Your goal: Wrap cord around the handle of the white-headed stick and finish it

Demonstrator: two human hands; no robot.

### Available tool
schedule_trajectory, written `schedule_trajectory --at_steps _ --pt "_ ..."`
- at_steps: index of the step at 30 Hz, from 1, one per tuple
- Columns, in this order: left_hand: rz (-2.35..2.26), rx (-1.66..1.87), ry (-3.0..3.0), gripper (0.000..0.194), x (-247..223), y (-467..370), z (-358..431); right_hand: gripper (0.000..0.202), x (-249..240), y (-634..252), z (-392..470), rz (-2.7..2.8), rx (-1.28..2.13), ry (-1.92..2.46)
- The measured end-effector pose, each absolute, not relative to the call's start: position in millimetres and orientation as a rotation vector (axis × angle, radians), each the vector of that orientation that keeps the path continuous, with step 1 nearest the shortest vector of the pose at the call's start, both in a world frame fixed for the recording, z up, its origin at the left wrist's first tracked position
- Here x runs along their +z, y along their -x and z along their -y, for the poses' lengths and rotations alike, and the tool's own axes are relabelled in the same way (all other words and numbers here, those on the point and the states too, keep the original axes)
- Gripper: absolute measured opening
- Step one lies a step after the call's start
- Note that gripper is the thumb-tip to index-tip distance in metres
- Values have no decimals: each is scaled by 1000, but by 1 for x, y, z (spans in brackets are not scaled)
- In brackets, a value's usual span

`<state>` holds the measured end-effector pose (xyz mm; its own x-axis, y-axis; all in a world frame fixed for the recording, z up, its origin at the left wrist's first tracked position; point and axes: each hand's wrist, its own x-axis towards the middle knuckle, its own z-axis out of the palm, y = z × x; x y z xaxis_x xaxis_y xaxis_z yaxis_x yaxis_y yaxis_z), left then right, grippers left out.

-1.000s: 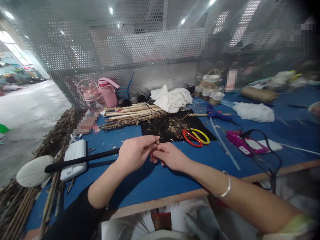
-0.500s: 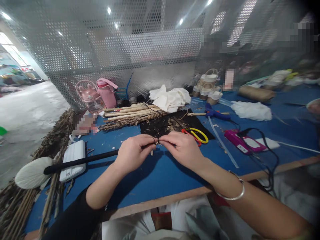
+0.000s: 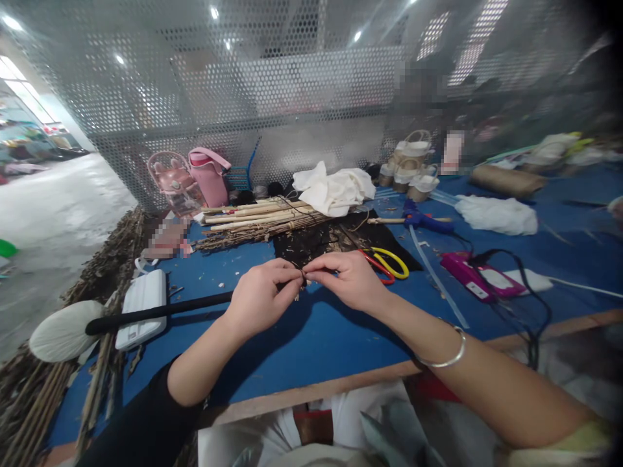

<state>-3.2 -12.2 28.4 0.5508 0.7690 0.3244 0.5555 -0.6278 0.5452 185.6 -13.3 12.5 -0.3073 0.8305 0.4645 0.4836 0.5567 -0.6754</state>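
My left hand [image 3: 267,295] is closed around the end of a long black-wrapped stick [image 3: 163,312], its thumb and forefinger pinched together. The stick runs left over a white power bank [image 3: 141,310] to a pale rounded piece [image 3: 67,332]. Fingertip to fingertip with it, my right hand [image 3: 348,280] pinches what looks like a thin dark cord [image 3: 302,274], mostly hidden by the fingers. Just beyond my right hand lie scissors [image 3: 392,263] with red and yellow handles, on a black cloth [image 3: 311,243] strewn with shavings.
Bundled sticks [image 3: 257,220] and a white cloth [image 3: 335,188] lie at the back before a perforated metal screen [image 3: 302,84]. To the right are a blue glue gun [image 3: 426,219], a clear glue stick [image 3: 438,279] and a magenta device [image 3: 474,279] with a black cord. Dried stalks [image 3: 97,259] line the left edge.
My right hand has shifted slightly left and up, its fingertips closer against the left ones. The left hand and the stick stay nearly in place; the view has tilted a little.
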Motion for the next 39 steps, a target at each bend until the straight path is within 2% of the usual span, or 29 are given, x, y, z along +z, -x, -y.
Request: schedule_trajectory --at_steps 6,9,15,26,34,39 --pt "-1092 781 -2367 21 30 4 11 18 28 -188 10 2122 484 1021" --pt "-1054 799 -2310 19 30 5 10 24 30 -190 5 2244 430 893" --pt "-1014 812 -2250 17 32 6 9 21 20 -193 0 2293 306 611" --pt "-1199 804 -2227 20 35 6 9 13 16 -191 4 2216 352 823" --pt "-1131 793 -2183 17 34 6 10 16 9 -189 3 2204 162 790" --pt "-1034 791 -2224 18 35 6 9 16 9 -190 3 2205 221 746"
